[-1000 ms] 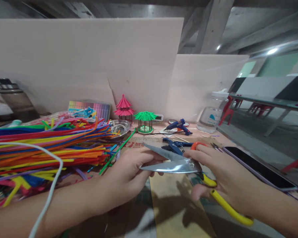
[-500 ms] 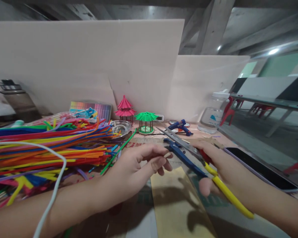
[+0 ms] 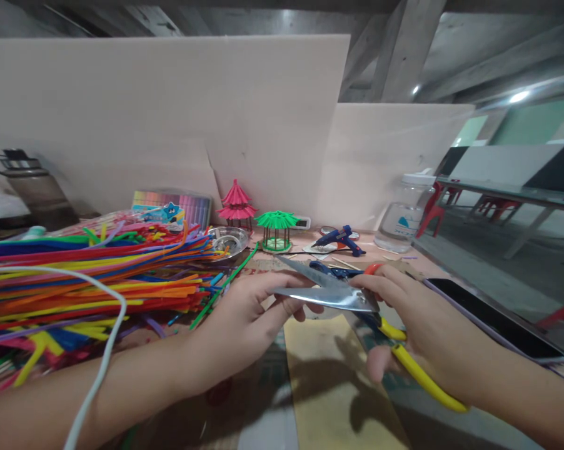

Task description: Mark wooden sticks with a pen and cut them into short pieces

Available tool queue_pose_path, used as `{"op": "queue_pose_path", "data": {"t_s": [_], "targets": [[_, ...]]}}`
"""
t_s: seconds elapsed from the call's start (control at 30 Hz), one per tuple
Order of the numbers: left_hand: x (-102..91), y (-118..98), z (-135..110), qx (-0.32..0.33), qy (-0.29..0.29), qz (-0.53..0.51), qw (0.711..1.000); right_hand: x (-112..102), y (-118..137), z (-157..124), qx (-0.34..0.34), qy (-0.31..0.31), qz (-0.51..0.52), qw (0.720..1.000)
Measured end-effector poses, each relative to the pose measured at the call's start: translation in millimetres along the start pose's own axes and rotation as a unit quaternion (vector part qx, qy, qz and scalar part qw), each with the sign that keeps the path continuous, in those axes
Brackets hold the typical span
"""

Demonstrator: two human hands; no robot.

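Scissors with yellow handles (image 3: 326, 299) are in my right hand (image 3: 417, 312), which is closed around the handles. The metal blades are spread apart and point left, across the fingertips of my left hand (image 3: 258, 319). That hand is pinched, and the blades hide what lies between its fingers. Beneath both hands a yellowish sheet (image 3: 324, 381) lies on the table. A blue-handled tool (image 3: 336, 270) is partly covered behind the scissors.
Bundles of coloured pipe cleaners (image 3: 99, 275) cover the left side, crossed by a white cable (image 3: 108, 344). Behind stand a green-roofed model pavilion (image 3: 276, 230), a pink one (image 3: 236, 203) and a blue glue gun (image 3: 341, 239). A phone (image 3: 493, 319) and water bottle (image 3: 404, 215) are at the right.
The scissors have swung to the left and down, and their blades have opened wider, now overlapping my left fingertips. A small pale piece seen earlier at those fingertips is now hidden.
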State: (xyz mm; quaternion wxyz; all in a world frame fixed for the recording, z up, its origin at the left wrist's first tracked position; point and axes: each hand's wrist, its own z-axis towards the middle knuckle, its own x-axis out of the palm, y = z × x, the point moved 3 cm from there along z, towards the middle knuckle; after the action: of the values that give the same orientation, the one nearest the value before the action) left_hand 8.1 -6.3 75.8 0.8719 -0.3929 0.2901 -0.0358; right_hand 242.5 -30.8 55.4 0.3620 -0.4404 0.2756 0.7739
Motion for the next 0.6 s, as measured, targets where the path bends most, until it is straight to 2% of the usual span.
{"op": "queue_pose_path", "data": {"t_s": [0.17, 0.33, 0.5, 0.6], "targets": [[-1.7, 0, 0, 0.024, -0.009, 0.024, 0.999, 1, 1, -2, -0.017, 0.035, 0.001, 0.999], [0.4, -2, -4, 0.070, -0.007, 0.066, 0.995, 2, 1, -3, -0.054, 0.028, -0.003, 0.998], [5.3, 4, -7, 0.036, 0.008, 0.040, 0.999, 4, 0, -7, -0.059, 0.001, -0.027, 0.998], [8.3, 10, -9, 0.016, 0.016, 0.001, 1.000, 8, -2, -10, -0.068, 0.009, -0.040, 0.997]]}}
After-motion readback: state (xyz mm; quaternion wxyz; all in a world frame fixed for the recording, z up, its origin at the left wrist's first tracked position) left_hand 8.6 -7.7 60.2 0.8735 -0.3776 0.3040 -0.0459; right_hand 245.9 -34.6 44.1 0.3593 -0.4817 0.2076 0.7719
